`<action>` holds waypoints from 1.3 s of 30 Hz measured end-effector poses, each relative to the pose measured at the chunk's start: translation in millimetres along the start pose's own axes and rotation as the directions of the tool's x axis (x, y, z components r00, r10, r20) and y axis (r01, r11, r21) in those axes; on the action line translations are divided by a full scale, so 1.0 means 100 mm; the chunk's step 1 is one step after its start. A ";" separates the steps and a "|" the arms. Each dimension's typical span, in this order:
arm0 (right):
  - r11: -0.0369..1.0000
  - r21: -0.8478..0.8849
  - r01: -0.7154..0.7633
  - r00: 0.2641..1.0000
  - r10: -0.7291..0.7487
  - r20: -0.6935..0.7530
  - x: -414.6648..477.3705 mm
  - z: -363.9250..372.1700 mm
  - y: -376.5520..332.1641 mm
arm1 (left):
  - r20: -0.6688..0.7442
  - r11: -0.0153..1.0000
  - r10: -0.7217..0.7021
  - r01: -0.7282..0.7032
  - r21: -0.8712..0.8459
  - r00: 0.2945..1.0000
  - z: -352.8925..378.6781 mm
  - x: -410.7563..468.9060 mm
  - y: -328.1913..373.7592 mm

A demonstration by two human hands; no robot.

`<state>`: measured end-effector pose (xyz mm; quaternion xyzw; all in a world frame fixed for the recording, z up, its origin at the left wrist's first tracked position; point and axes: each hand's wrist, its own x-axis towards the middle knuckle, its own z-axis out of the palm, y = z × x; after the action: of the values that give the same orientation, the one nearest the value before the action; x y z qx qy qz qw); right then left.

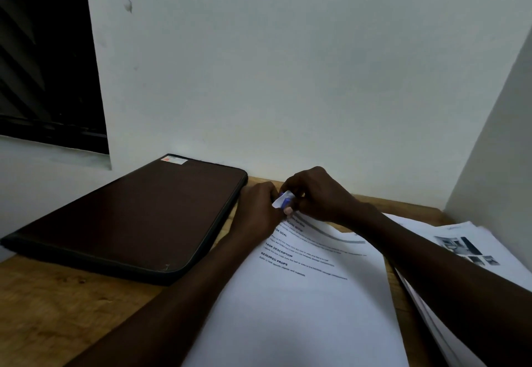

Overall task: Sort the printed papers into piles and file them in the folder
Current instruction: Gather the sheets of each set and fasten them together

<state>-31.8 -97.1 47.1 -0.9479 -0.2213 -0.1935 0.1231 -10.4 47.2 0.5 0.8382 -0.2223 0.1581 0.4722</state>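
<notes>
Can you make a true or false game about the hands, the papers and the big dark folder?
1. The dark folder is shut. True.
2. The folder lies to the right of the papers. False: it lies to their left.
3. The left hand and the right hand meet at the far corner of the middle paper. True.
4. The right hand holds nothing. False: it pinches a small blue thing at that corner.
5. The right pile has printed pictures on its top sheet. True.
</notes>
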 end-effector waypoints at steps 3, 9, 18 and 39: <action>1.000 -0.023 -0.012 1.000 0.012 0.018 -0.01 0.02 -0.01 | 0.044 1.000 -0.021 0.021 0.004 0.999 0.00 0.02 -0.08; 0.995 -0.073 0.061 0.997 -0.058 0.051 0.03 0.11 0.02 | 0.089 0.998 -0.058 0.059 -0.008 0.994 0.00 0.13 -0.26; 0.995 0.082 -0.048 0.994 0.040 0.097 0.00 0.22 0.09 | 0.132 0.988 -0.105 0.118 -0.097 0.986 0.01 0.16 -0.41; 0.965 0.177 -0.191 0.977 0.170 0.130 -0.22 0.00 0.36 | 0.190 0.972 -0.030 0.073 -0.224 0.981 -0.08 0.09 -0.21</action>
<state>-33.5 -136.3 32.7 -0.9576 -0.1579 -0.1053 0.2168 7.5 61.7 -6.5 0.7945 -0.2601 0.0401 0.5473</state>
